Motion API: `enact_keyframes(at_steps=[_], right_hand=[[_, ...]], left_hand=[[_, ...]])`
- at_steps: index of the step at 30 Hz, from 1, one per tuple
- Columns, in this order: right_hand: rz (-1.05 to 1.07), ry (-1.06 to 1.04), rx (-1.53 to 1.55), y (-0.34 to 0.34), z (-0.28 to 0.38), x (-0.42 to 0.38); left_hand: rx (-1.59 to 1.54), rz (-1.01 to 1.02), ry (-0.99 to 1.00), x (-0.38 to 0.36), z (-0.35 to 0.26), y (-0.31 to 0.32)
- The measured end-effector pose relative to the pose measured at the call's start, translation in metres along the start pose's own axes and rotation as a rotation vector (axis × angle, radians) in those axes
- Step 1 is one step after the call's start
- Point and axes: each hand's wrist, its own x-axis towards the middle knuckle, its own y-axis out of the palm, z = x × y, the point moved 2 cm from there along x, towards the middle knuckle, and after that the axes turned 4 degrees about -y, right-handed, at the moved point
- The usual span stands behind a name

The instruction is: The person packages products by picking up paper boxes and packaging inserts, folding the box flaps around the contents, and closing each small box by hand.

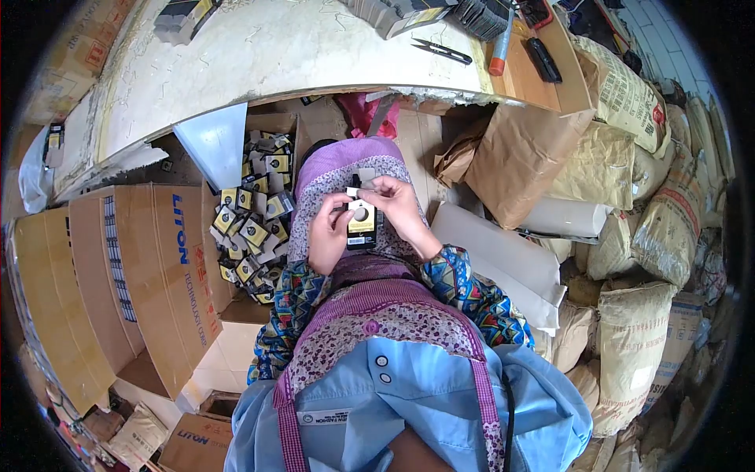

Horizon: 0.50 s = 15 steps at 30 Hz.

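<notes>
Above my lap I hold a small black and yellow cardboard box [361, 223] with a round spot on its front and a barcode near its lower end. My left hand [326, 236] is closed on its left side, thumb against the front. At the top end, the fingers of my right hand [399, 208] pinch a pale flap. Another grey flap stands up beyond the fingertips. Left of my knees, an open carton [228, 307] holds a heap of similar small boxes [250, 228].
Ahead is a worktable [314, 63] with thread snips [443, 52], stacks of flat box blanks [397, 14], an orange-and-blue stick [500, 51] and a black object [543, 60]. A large LITON carton [161, 275] stands at left. Filled sacks [637, 346] crowd the right side.
</notes>
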Motion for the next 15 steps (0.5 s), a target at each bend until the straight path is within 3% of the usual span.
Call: enact_keyframes(at_steps=[2,9,12,13,14,15], right_hand=[[0.057,0.054,0.02,0.0,0.004,0.002],[0.329,-0.012,-0.188,-0.009,0.013,-0.002],[0.268,-0.064,-0.29,-0.003,0.01,0.002],[0.233,-0.144,-0.505,-0.002,0.01,0.006],[0.233,-0.145,-0.505,-0.001,0.004,0.007],[0.16,-0.332,-0.99,-0.001,-0.003,0.007]], left_hand=[[0.02,0.0,-0.067,0.0,0.001,-0.001],[-0.008,-0.045,-0.015,-0.002,0.001,-0.005],[0.044,0.021,-0.137,-0.004,0.007,-0.019],[0.282,-0.053,-0.218,-0.003,-0.002,-0.032],[0.522,-0.129,-0.297,-0.004,-0.012,-0.044],[0.522,-0.129,-0.296,-0.005,-0.021,-0.054]])
